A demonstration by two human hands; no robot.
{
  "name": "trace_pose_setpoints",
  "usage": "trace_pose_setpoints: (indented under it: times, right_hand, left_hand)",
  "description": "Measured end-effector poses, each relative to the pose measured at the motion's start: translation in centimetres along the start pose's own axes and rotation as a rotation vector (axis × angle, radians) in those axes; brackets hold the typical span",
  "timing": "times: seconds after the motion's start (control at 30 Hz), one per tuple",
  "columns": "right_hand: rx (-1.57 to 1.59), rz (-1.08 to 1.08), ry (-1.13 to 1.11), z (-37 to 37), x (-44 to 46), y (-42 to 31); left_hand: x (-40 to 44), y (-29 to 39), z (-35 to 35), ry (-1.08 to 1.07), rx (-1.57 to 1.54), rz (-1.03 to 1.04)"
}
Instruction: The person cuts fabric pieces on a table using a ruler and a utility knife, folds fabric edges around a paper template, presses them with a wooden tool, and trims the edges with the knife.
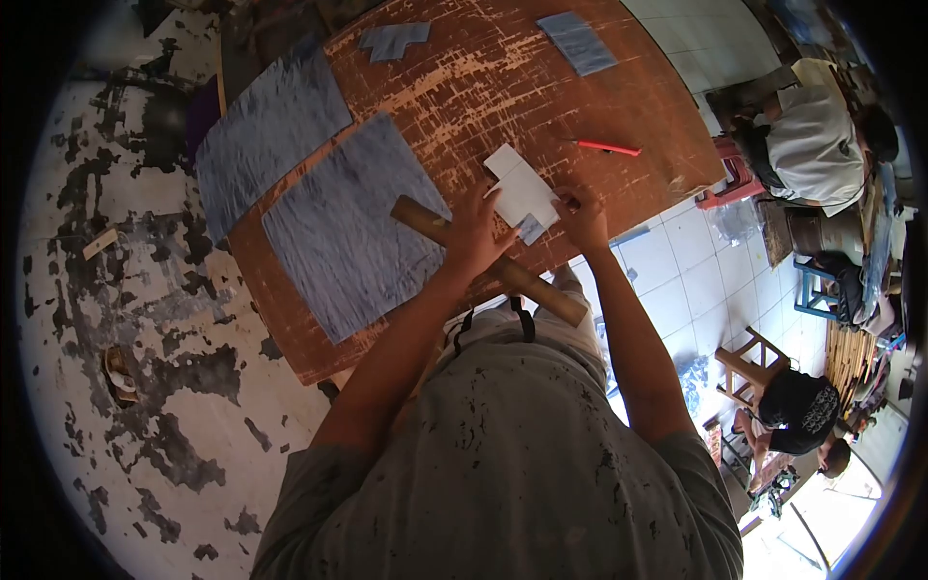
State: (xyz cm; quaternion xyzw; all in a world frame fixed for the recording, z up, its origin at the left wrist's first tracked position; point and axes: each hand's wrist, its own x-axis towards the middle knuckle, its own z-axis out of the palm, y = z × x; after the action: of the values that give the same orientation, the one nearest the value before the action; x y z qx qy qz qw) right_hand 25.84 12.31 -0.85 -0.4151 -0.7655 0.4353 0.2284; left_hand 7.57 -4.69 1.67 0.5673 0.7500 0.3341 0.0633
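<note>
A white, stepped flat piece (pixel 523 189) lies on the worn brown table between my two hands. A small blue-grey patch (pixel 531 229) shows at its near end. My left hand (pixel 474 232) is at its left edge, with thumb and fingers apart. My right hand (pixel 583 218) has its fingers curled in a pinch at the right edge of the white piece. Under my left hand and wrist a wooden bar (pixel 547 294) runs diagonally and sticks out past the table edge. A red cutter knife (pixel 607 148) lies beyond my right hand.
Two large blue-grey streaked sheets (pixel 353 232) (pixel 275 130) cover the table's left side. A notched offcut (pixel 394 41) and a rectangular piece (pixel 577 43) lie at the far side. Two people sit at the right, near a wooden stool (pixel 752 365). Peeling paint marks the floor left.
</note>
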Motion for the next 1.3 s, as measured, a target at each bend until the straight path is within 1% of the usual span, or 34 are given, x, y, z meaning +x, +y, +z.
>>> trace_pose_setpoints:
  times: [0.13, 0.33, 0.9, 1.3]
  right_hand:
    - [0.011, -0.022, 0.015, -0.2, 0.2, 0.1]
    - [0.013, -0.029, 0.032, -0.2, -0.2, 0.0]
    - [0.056, 0.013, 0.042, 0.1, -0.2, 0.3]
    - [0.007, -0.019, 0.019, -0.2, 0.1, 0.2]
  left_hand:
    - [0.5, -0.1, 1.7, -0.038, 0.096, 0.02]
    - [0.3, 0.2, 1.6, -0.038, 0.041, 0.016]
    - [0.3, -0.8, 2.3, -0.045, 0.065, 0.001]
    - [0.4, -0.5, 2.4, -0.026, 0.056, -0.023]
